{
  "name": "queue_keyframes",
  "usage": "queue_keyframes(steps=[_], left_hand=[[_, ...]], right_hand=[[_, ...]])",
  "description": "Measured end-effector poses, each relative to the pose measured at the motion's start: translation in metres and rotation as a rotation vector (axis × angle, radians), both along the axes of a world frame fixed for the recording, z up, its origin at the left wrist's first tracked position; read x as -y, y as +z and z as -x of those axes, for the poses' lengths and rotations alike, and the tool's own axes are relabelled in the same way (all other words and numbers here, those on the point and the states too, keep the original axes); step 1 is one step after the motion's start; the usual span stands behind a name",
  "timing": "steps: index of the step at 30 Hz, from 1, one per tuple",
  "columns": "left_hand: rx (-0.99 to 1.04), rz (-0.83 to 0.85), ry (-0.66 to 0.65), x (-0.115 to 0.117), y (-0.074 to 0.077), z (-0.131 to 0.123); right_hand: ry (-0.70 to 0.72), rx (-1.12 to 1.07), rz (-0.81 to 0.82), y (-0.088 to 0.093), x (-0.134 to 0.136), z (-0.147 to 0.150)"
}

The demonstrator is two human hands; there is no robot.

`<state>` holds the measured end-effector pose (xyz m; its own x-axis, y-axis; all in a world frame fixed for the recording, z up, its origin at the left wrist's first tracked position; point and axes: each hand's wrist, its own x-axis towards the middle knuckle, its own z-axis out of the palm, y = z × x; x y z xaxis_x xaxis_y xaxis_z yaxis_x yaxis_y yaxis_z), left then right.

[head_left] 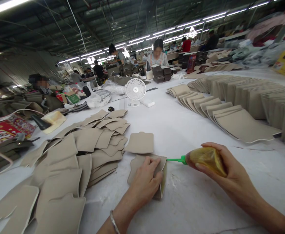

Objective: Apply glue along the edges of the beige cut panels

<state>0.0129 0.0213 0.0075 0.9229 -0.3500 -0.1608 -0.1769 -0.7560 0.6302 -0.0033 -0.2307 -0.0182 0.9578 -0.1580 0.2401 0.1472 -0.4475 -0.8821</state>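
Observation:
My right hand (220, 162) is wrapped around a soft squeeze bottle (207, 159) of amber liquid, tilted on its side. Its thin green nozzle (176, 159) points left, and the tip meets the edge of a taupe leather-like panel (137, 165). My left hand (146, 177) bears down on that panel, fingers bent and thumb at its right edge. Beneath that edge a yellowish underside shows; part of the piece is hidden by the hand. Just beyond lies another taupe panel (140, 143) with a small tab on its far edge.
Overlapping taupe panels (61, 175) spread across the left side. Long rows of fanned panels (240, 120) lean at the right. A small white fan (135, 89) stands farther back on the white tabletop (162, 117). Several people work beyond, one person (158, 57) facing this table.

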Motion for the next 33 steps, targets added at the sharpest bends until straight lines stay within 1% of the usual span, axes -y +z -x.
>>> queue_keyframes(steps=[2,8,13,16,21,24,26,28,30,31,33], left_hand=[[0.002,0.0,0.001,0.0,0.0,0.0],[0.003,-0.034,0.004,0.001,-0.001,0.001],[0.011,-0.057,0.011,0.003,0.0,0.002],[0.017,-0.052,0.013,0.003,0.001,0.003],[0.02,-0.052,0.019,0.004,0.001,0.005],[0.019,-0.051,0.02,0.003,0.0,0.004],[0.019,-0.049,0.019,0.004,-0.001,0.004],[0.018,-0.037,0.026,0.005,0.0,0.003],[0.009,-0.011,0.036,0.005,0.002,0.005],[-0.002,0.013,0.035,0.004,0.004,0.006],[-0.021,0.069,0.037,-0.001,0.006,0.01]], right_hand=[[0.034,-0.039,-0.032,-0.001,-0.001,0.005],[0.209,-0.202,-0.164,-0.002,-0.003,0.025],[0.206,-0.178,-0.156,-0.003,-0.002,0.025],[0.23,-0.19,-0.14,-0.004,-0.001,0.027],[0.215,-0.212,-0.182,-0.005,0.0,0.03],[0.253,-0.239,-0.2,-0.006,0.0,0.03],[0.263,-0.284,-0.292,-0.01,0.002,0.03],[0.272,-0.349,-0.466,-0.015,0.008,0.031],[0.287,-0.409,-0.674,-0.02,0.016,0.028],[0.277,-0.422,-0.773,-0.019,0.019,0.026],[0.171,-0.392,-0.953,-0.011,0.024,0.018]])
